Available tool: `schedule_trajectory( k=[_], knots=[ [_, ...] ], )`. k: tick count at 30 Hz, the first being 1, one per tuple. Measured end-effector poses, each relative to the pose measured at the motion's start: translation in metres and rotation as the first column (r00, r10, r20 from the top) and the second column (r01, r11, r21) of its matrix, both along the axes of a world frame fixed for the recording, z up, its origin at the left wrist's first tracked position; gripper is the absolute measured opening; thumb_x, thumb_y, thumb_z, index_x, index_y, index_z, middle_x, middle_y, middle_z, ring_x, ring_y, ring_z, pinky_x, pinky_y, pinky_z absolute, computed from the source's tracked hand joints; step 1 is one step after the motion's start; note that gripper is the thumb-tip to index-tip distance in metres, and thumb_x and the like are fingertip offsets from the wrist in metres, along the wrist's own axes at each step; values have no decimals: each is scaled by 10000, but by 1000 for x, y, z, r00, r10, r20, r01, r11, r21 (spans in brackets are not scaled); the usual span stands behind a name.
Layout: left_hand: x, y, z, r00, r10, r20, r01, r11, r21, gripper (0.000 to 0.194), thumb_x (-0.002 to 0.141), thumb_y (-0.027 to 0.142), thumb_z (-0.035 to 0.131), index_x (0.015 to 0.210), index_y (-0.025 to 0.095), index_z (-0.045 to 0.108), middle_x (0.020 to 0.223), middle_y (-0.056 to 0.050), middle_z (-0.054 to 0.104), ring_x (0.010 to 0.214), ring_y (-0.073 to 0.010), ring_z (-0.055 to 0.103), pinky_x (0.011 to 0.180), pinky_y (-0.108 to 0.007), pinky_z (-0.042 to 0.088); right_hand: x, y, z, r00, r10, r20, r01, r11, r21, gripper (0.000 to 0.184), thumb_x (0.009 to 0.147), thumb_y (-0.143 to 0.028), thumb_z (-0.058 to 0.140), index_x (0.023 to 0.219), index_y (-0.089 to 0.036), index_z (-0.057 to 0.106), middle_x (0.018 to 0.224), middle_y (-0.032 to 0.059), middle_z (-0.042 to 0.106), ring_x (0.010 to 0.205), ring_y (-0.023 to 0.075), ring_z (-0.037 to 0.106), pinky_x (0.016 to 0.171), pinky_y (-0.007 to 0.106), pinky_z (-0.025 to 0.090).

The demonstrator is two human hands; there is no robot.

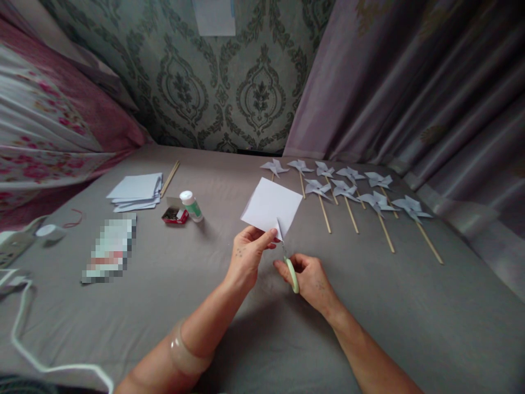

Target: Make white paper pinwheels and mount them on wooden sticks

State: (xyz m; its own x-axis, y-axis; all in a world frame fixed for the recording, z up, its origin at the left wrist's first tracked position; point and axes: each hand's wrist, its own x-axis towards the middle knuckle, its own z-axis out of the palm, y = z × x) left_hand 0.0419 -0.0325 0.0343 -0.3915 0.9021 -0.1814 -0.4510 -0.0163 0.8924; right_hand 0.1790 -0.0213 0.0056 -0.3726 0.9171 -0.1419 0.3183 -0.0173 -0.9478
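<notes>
A white square of paper point(273, 205) is held up over the bed by my left hand point(248, 254), thumb on top near its lower corner and fingers beneath. My right hand point(309, 276) grips scissors point(292, 273) with pale green handles. Their blade lies over the paper's near corner, close to my left thumb. Part of the handle is hidden in my right fingers. Beyond the paper and to its right lie several white paper pinwheels point(377, 202) on wooden sticks.
At left lie stacked white paper point(135, 191), wooden sticks point(170, 178), a small red box point(175, 215) with tiny metal pieces, a white-capped bottle point(191, 207) and a blurred packet point(110, 249). A white cable point(24, 339) and power strip point(12, 246) occupy the left edge.
</notes>
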Motion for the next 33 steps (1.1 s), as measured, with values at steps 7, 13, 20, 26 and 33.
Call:
schedule_trajectory(
  k=[7, 13, 20, 26, 33],
  knots=[
    [0, 0, 0, 1000, -7, 14, 7, 1000, 6, 192, 618, 284, 775, 725, 150, 687, 670, -20, 678, 624, -121, 604, 598, -234, 441, 0, 0, -1, 1000, -6, 2, 6, 1000, -1, 399, 682, -498, 690, 545, -157, 535, 492, -39, 440, 477, 78, 345, 433, 219, 285],
    [0, -1, 2, 1000, -4, 17, 4, 1000, -5, 203, 607, 292, 779, 716, 149, 685, 667, -21, 675, 618, -122, 604, 605, -241, 441, 0, 0, -1, 1000, -12, -3, 12, 1000, 8, 409, 672, -512, 694, 540, -161, 529, 489, -41, 445, 473, 80, 352, 438, 224, 288],
    [0, 0, 1, 1000, -10, 10, 10, 1000, -6, 206, 608, 301, 780, 718, 155, 686, 670, -18, 676, 624, -122, 607, 610, -242, 443, 0, 0, -2, 1000, -16, 0, 16, 1000, 15, 411, 667, -515, 696, 539, -161, 531, 487, -37, 458, 469, 83, 361, 435, 227, 291],
    [0, -1, 1, 1000, -17, 18, 17, 1000, 6, 191, 619, 280, 775, 726, 149, 685, 673, -17, 669, 628, -116, 598, 604, -232, 438, 1, 0, 1, 1000, 22, 0, -22, 1000, -13, 369, 692, -482, 683, 576, -157, 551, 513, -29, 497, 485, 89, 399, 456, 230, 307],
    [-11, 3, 3, 992, 73, 102, -78, 996, 43, 203, 601, 278, 785, 709, 156, 663, 678, 14, 628, 589, -70, 528, 558, -192, 398, 4, 1, 14, 981, 189, 45, -189, 982, -8, 296, 721, -432, 664, 683, -165, 541, 570, -36, 507, 521, 89, 408, 480, 225, 319]
  ],
)
